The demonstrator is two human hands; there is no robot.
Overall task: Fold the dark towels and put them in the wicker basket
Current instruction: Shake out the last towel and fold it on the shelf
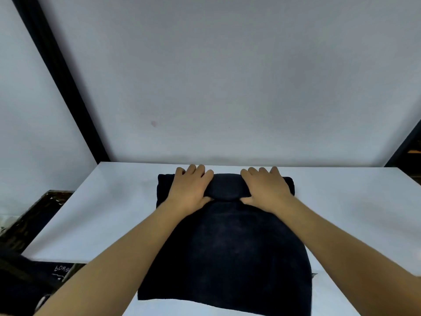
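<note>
One dark towel lies on the white table, spread from the near edge at 6 o'clock toward the far edge at 12 o'clock. Its fabric is navy-black with a matte, slightly napped surface. The far end is rolled or folded over into a thick band running 9 to 3 o'clock; the near portion lies flat, with one corner reaching the near table edge.

Both forearms extend forward over the flat portion. The left hand rests on the band at 11 o'clock, the right hand at 1 o'clock. Fingers of both hands curl over the far side of the band, and the thumbs press its near side, so each hand grips the band.

Bare table surface extends toward 9 o'clock and toward 3 o'clock of the towel. The band sits just short of the far table edge, which meets a white wall. A dark container stands beyond the table's left edge at 8 o'clock; its material cannot be determined.
</note>
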